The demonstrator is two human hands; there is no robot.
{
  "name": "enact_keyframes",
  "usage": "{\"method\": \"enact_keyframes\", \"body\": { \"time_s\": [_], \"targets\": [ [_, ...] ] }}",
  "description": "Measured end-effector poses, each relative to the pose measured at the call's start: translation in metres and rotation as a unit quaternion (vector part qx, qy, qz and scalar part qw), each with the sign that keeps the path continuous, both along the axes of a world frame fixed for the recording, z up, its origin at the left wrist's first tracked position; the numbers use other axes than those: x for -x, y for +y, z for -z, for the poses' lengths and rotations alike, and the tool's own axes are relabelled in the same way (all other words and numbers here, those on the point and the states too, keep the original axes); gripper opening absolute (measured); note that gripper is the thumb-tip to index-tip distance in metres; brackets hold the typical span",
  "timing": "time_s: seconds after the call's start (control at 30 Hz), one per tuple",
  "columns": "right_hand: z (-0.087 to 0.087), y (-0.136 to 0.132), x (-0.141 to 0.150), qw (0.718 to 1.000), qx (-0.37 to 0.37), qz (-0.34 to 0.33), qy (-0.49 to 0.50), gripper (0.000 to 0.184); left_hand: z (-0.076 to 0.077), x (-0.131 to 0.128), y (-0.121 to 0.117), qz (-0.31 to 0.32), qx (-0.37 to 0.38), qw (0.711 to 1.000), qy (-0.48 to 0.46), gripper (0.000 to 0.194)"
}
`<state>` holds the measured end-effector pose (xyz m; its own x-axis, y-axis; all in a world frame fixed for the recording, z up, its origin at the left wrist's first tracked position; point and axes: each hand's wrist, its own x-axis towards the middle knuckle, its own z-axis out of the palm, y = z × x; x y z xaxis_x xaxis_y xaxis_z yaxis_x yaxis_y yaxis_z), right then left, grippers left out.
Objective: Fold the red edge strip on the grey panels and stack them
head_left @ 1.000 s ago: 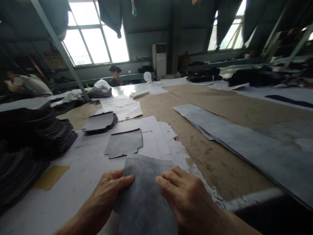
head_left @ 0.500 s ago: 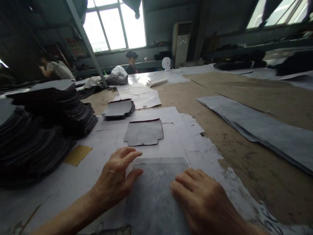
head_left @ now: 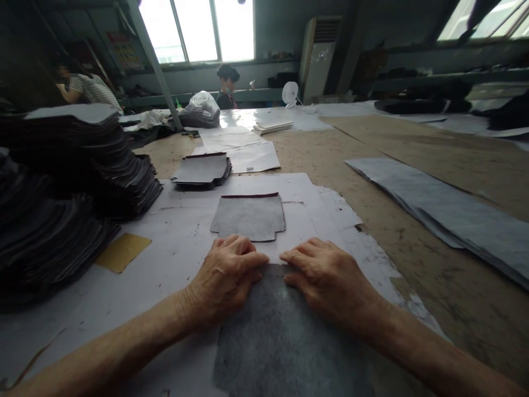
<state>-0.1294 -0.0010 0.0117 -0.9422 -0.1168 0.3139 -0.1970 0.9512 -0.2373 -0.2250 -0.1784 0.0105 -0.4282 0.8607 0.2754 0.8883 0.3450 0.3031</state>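
Note:
A grey sheet of fabric-like material (head_left: 285,342) lies in front of me, its near end running out of view. At its far left corner my left hand (head_left: 231,275) is closed, thumb and fingers pinching the edge. My right hand (head_left: 330,278) pinches the same far edge at the right corner, fingertips close to those of the left. Both hands cover parts of that edge. Just beyond them rests a grey cut panel (head_left: 250,218) with a dark red strip along its far side and notched near corners.
Tall stacks of dark cut pieces (head_left: 124,182) stand at the left, near a yellow card (head_left: 124,252). Farther off is a small pile of panels (head_left: 201,169). Long grey sheets (head_left: 446,204) lie at the right. White paper (head_left: 177,309) covers the table. Two people are in the background.
Both hands have moved forward and inward to the sheet's far edge and closed on it. The pale strip along that edge no longer shows. The camera view has shifted slightly.

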Motion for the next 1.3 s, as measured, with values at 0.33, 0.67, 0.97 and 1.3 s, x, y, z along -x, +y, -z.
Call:
{"method": "enact_keyframes", "body": {
  "time_s": [0.33, 0.67, 0.97, 1.3],
  "targets": [
    [0.009, 0.005, -0.01, 0.991, 0.041, -0.056, 0.118, 0.019, 0.008, 0.011, -0.005, 0.133, -0.103, 0.986, -0.018, 0.03],
    [0.008, 0.002, -0.016, 0.986, -0.034, -0.095, 0.133, 0.024, 0.008, 0.016, -0.006, 0.208, -0.095, 0.973, 0.029, 0.033],
    [-0.002, -0.019, -0.01, 0.973, -0.15, -0.102, 0.14, 0.033, 0.003, 0.014, -0.003, 0.224, -0.051, 0.97, 0.074, 0.025],
    [0.007, -0.028, -0.011, 0.974, -0.155, -0.079, 0.144, 0.033, 0.006, 0.025, -0.019, 0.225, -0.103, 0.969, -0.01, 0.038]
  ]
}}
